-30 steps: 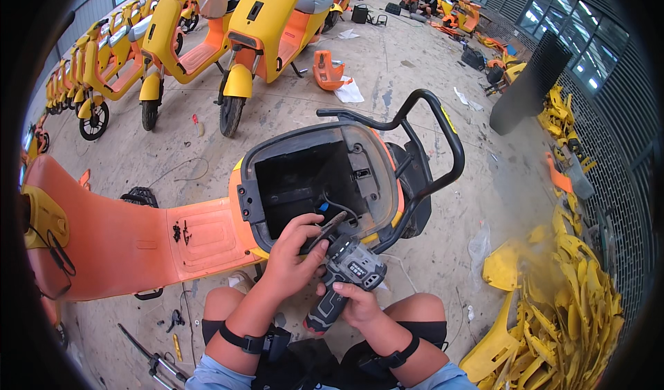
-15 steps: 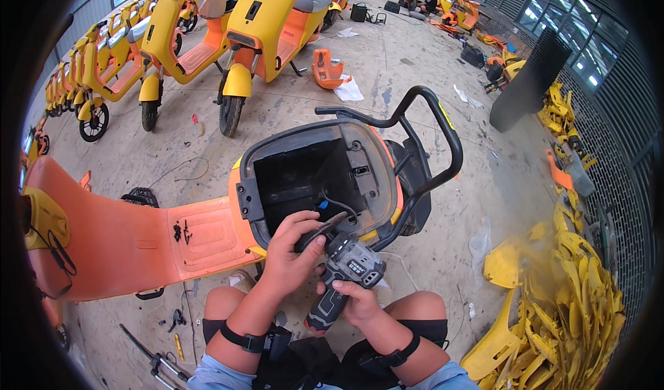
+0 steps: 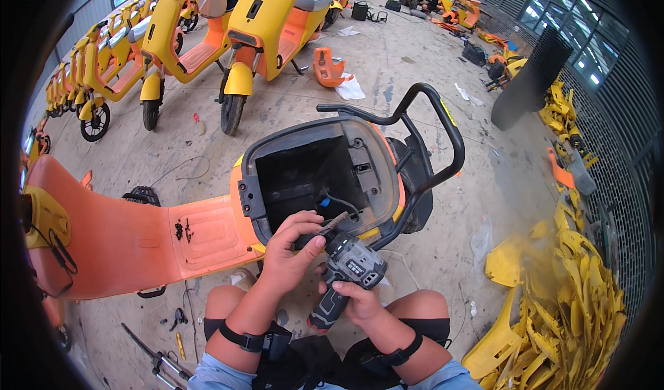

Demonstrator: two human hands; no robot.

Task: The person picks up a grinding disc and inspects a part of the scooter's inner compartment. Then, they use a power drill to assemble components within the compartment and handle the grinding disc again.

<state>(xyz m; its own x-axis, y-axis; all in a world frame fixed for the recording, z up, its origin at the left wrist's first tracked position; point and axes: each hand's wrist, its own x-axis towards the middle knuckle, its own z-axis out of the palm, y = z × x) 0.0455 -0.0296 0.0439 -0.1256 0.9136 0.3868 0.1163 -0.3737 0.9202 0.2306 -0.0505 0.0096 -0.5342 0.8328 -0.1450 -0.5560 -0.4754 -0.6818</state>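
My right hand [image 3: 360,301] is closed round the handle of a grey-and-black cordless drill [image 3: 354,262]. Its chuck end points up and left, toward my left hand [image 3: 296,248]. That hand has its fingers curled, with a dark, slender, ridged piece [image 3: 336,222] sticking out between thumb and fingers beside the chuck. What kind of piece it is I cannot make out. Both hands are at the near edge of the scooter's open black storage compartment [image 3: 266,217]. A cable with a blue connector [image 3: 324,201] lies inside it.
The scooter's orange footboard [image 3: 207,234] carries several small dark screws [image 3: 183,231]. A black tubular rack [image 3: 453,141] rises at its tail. Yellow scooters [image 3: 259,23] stand in rows at far left. Yellow panels [image 3: 564,307] are heaped at right, and an orange panel [image 3: 328,68] lies on the floor.
The ridged piece stands a little straighter and shows more clearly above my left fingers. The drill has stayed nearly in place in my right hand.
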